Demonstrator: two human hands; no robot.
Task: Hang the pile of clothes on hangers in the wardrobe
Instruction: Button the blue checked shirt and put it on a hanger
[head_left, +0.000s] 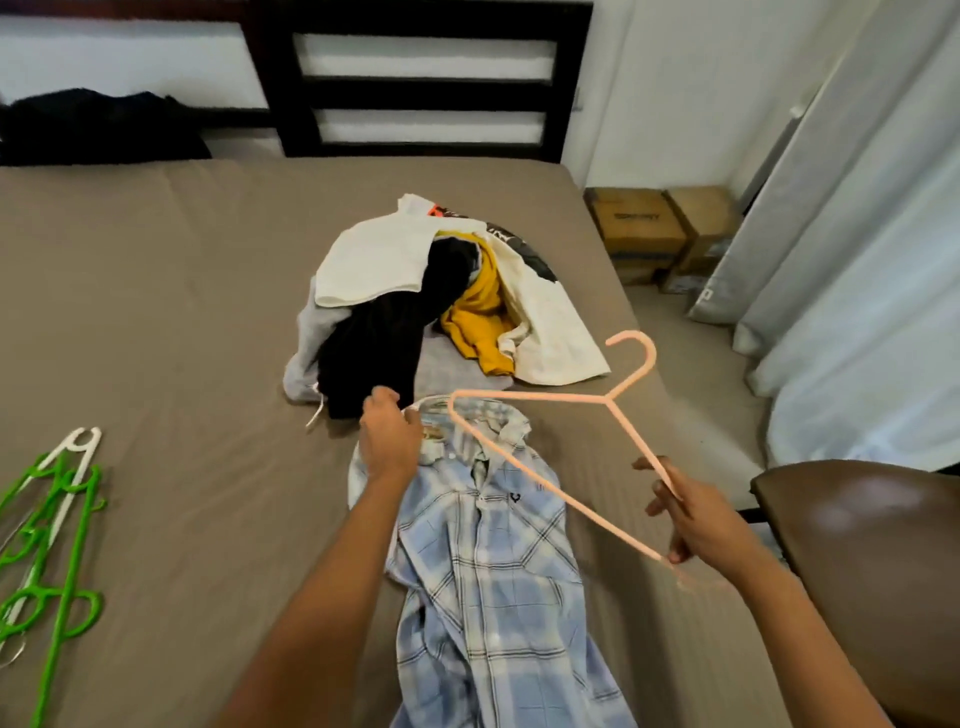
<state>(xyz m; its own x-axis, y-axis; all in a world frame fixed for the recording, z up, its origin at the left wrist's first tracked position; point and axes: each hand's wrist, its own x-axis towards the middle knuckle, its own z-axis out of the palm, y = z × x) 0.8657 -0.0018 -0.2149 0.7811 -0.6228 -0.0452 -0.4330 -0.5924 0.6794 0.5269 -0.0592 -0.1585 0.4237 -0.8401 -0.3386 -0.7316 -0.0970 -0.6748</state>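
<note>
- head view; containers first: two cardboard boxes (639, 228) side by side on the floor past the bed's far right corner, flaps closed, contents not visible; smaller cartons below them, count unclear
- bed (182, 286) carries everything else; pile of clothes (415, 291) sits mid-bed, heaped; five fabrics countable: white, black, mustard yellow, grey, cream with dark print
- one plaid shirt (493, 571) lies apart from the pile, just in front of it, spread flat, collar toward the pile, tail toward the near edge
- left hand (389, 436) at the shirt collar, fingers curled on the collar edge, gripping it
- right hand (696, 514) holds one pink hanger (530, 397) by its near shoulder end, fingers wrapped loosely round the bars; hanger is in the air over the collar, hook pointing away to the right
- spare hangers at the bed's left edge: green hangers (75, 561) overlapping, count unclear; one white hanger (78, 447) among them
- one dark garment (93, 130) at far left by the headboard (426, 88); one brown chair (872, 545) at right
</note>
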